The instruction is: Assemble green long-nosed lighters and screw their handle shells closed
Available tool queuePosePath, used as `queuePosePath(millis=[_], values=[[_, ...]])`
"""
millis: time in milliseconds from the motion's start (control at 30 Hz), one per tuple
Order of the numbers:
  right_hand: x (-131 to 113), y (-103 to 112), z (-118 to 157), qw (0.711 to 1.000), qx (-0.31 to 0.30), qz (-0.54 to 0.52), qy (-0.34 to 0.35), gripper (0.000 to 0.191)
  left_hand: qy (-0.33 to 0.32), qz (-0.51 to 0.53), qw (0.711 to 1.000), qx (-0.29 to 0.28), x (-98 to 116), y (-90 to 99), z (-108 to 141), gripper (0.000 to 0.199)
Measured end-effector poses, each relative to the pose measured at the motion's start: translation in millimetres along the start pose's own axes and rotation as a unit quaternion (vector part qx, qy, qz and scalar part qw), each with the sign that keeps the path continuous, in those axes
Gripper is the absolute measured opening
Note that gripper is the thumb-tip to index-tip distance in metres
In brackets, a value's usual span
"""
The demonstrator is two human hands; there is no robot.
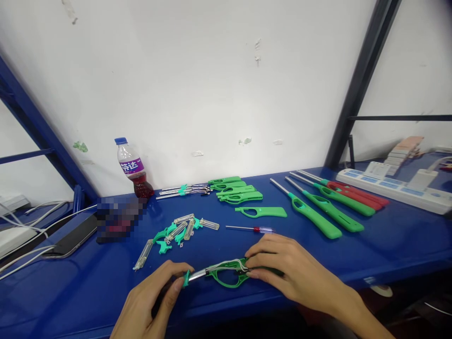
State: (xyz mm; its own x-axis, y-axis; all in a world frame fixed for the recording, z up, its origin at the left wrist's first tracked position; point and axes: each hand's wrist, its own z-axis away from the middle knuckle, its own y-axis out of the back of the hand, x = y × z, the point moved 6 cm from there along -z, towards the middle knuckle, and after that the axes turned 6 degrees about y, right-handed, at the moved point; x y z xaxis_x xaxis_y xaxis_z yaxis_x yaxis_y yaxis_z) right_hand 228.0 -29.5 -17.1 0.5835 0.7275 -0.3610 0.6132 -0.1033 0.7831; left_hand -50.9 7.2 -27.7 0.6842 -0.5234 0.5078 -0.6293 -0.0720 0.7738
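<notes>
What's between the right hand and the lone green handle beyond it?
A screwdriver lies between the right hand and the green handle, in the head view.

Your twelve o'clock, close in: green handle shell (230, 286), whitish wires (229, 262), silver tube (197, 275), turquoise end piece (186, 279), all against deep-blue tabletop (226, 247). Your eleven: clear bottle (141, 183) of dark-red drink, blue cap (120, 141), purple label (132, 166) lettered white; nearer in, clear tanks (175, 232) among turquoise bits (164, 246). Your one: green lighters (314, 214), then red lighters (355, 190); toward two, white power strip (393, 185) patched pale blue.
</notes>
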Motion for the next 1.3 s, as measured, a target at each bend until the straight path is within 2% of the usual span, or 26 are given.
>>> queuePosePath(millis=[167, 300, 467, 567, 833, 1033, 1300], values=[[0.0, 0.1, -0.1, 1.0, 0.002, 0.006, -0.002, 0.019, 0.002, -0.021, 1.0, -0.007, 5.9, -5.5, 0.0, 0.023], [-0.3, 0.3, 0.5, 1.0, -0.002, 0.007, -0.001, 0.019, -0.043, -0.034, 0.999, 0.0, 15.6, -8.1, -0.7, 0.023], [-0.4, 0.6, 0.8, 1.0, -0.001, 0.002, -0.003, 0.018, -0.098, -0.089, 0.991, 0.025, 24.8, -8.0, -2.2, 0.038], [-0.3, 0.2, 0.2, 1.0, -0.004, 0.002, -0.005, 0.019, -0.111, -0.084, 0.99, 0.02, 30.5, -9.2, -3.2, 0.042], [0.1, 0.7, -0.5, 1.0, -0.001, 0.006, -0.005, 0.019, -0.079, -0.086, 0.992, 0.047, 36.3, -16.8, -4.1, 0.024], [1.0, 0.2, -0.5, 1.0, -0.004, -0.001, -0.008, 0.019, -0.06, -0.067, 0.993, 0.074, 38.9, -19.7, -5.7, 0.023], [0.7, 0.5, 1.0, 1.0, -0.007, 0.0, -0.008, 0.017, -0.066, -0.049, 0.993, 0.089, 41.6, -19.4, -3.9, 0.017]])
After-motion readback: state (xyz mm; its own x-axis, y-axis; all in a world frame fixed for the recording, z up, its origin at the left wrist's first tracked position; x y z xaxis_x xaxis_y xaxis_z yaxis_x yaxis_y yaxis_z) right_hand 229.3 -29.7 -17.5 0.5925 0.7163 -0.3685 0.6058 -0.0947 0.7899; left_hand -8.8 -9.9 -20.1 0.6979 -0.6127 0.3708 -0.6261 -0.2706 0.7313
